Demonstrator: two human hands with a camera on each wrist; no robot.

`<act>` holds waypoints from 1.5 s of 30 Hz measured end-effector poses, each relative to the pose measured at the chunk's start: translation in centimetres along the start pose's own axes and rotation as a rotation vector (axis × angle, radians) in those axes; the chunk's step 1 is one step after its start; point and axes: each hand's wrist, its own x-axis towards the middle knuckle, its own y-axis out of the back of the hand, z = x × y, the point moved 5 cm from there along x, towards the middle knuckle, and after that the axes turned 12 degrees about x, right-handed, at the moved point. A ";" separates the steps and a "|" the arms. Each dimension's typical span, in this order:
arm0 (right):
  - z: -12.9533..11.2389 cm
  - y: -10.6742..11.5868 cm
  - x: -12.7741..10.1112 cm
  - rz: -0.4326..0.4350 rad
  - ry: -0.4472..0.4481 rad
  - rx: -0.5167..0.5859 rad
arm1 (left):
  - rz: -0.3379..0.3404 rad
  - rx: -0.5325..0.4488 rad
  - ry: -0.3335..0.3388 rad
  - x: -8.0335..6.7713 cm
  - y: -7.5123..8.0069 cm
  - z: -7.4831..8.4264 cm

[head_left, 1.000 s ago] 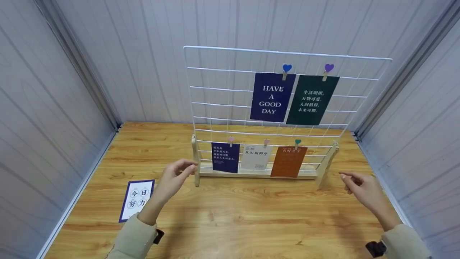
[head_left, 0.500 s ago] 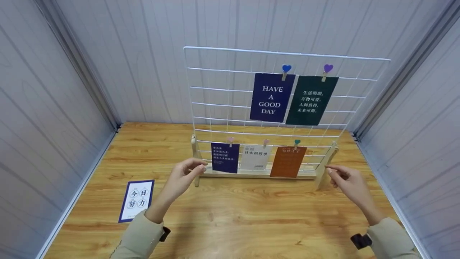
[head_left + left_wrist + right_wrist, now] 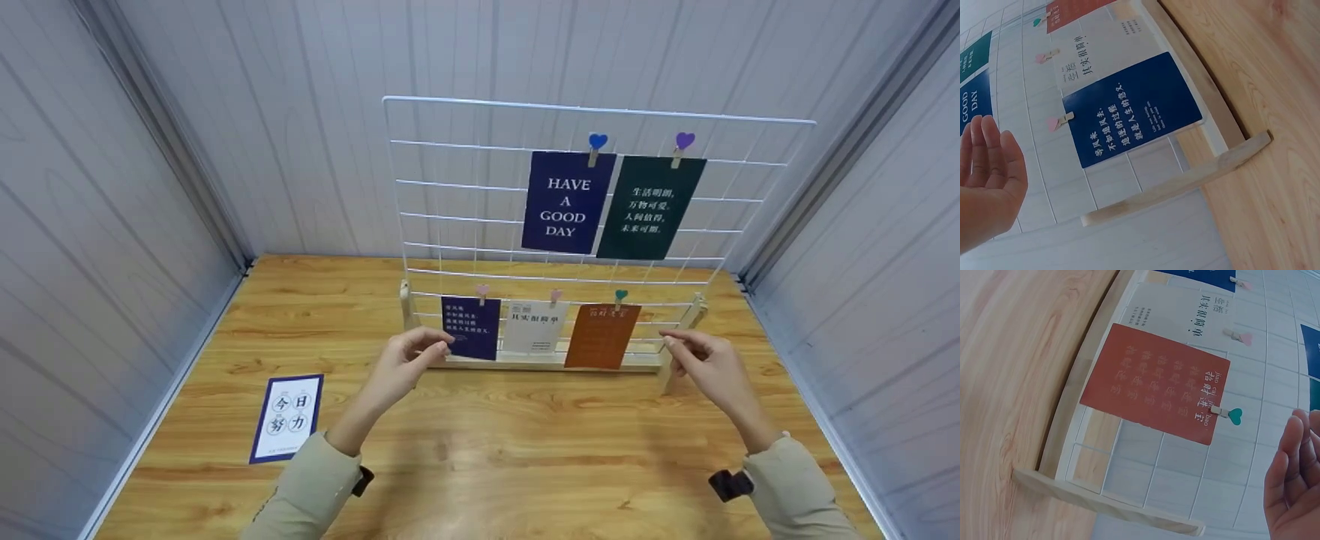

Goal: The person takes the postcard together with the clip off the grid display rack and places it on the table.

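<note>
Wire rack (image 3: 600, 109): upright, its hung cards (image 3: 568, 202) in 2 rows, 2 above, 3 below.
Left hand (image 3: 401, 365): before the rack's left end, fingers loosely bent, gripping nothing.
Right hand (image 3: 709, 365): before its right end, likewise empty.
Reach: probably for the hung cards; next move seems to call for a light fingertip pinch.
Loose card (image 3: 286, 418): left of the rack, in head view only.
Orange card (image 3: 1155, 384): rack's lower right; small lettering legible only from the right wrist.
</note>
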 end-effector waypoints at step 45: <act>-1.7 -4.7 4.7 0.044 -0.015 0.313 | -0.088 -0.150 -0.010 4.6 -5.3 1.7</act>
